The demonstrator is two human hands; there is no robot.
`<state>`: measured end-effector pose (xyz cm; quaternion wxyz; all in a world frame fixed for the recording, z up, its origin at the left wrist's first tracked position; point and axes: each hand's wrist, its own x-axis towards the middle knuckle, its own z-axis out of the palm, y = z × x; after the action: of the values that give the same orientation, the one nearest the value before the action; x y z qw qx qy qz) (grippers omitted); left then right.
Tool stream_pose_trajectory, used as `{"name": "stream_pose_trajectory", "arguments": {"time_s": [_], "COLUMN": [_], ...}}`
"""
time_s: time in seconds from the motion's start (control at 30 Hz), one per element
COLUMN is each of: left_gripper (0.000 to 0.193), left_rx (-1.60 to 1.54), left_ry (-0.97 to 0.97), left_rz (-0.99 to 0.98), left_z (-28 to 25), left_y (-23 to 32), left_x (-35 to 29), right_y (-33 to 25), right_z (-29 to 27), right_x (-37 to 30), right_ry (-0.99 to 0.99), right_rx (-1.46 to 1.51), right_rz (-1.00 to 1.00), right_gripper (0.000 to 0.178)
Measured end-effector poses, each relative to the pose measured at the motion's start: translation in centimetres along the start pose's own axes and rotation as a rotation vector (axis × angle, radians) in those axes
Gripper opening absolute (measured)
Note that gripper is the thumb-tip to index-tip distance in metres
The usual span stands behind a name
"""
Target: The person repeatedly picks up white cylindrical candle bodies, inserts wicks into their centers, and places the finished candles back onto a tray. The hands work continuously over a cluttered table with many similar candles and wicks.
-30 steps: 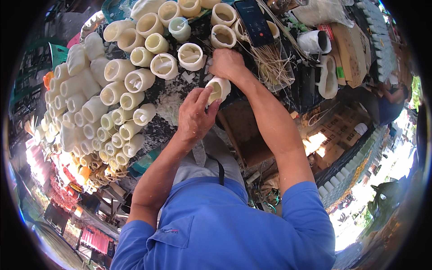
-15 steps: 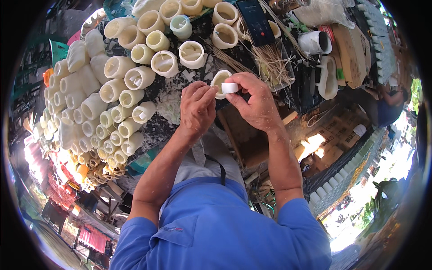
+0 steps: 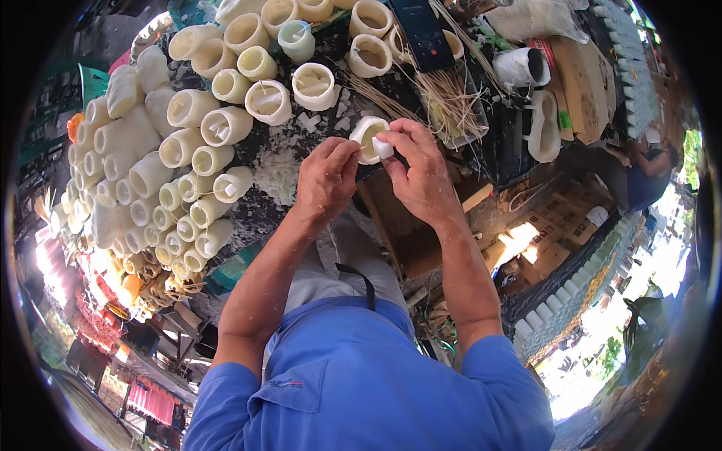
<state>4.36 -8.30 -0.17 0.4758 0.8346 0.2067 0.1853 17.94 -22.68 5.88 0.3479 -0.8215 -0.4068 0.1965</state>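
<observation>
Near edge of the tabletop (image 3: 272, 174), head view: cream cup (image 3: 363, 132), mouth up, between the two hands.
Right hand (image 3: 423, 169): pinching a small white piece (image 3: 382, 147) at the cup's right rim.
Left hand (image 3: 326, 179): fingers curled at the cup's left side; cannot tell whether they pinch anything.
Beyond: more cream cups (image 3: 314, 84), dark phone (image 3: 418, 34).

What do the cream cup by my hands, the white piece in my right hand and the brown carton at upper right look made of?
Cream cup: probably wax, dull, given its thick, uneven wall.
White piece: smooth and bright, perhaps wax or plastic; too small to tell.
Brown carton: likely cardboard, matte, with flat tan faces.
</observation>
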Motion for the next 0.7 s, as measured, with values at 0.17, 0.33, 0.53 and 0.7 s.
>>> {"name": "stream_pose_trajectory", "arguments": {"time_s": [0.17,0.33,0.53,0.7], "left_gripper": [0.016,0.018,0.037,0.029], "left_rx": [0.055,0.062,0.529,0.510], "left_ry": [-0.005,0.031,-0.059,-0.038], "left_rz": [0.086,-0.077,-0.167,-0.129], "left_z": [-0.2,-1.4,-1.5,0.3], "left_y": [-0.2,-0.4,-5.2,-8.4], "left_x": [0.4,-0.5,0.9,1.6], "right_y": [0.4,0.9,1.3,0.6], "right_z": [0.6,2.9,9.4,12.1], "right_x": [-0.9,-5.0,-9.7,-10.3], "right_ry": [0.100,0.197,-0.017,-0.102], "right_rx": [-0.108,0.088,0.199,0.255], "right_rz": [0.027,0.175,0.264,0.278], "right_gripper": [0.039,0.028,0.019,0.021]}}
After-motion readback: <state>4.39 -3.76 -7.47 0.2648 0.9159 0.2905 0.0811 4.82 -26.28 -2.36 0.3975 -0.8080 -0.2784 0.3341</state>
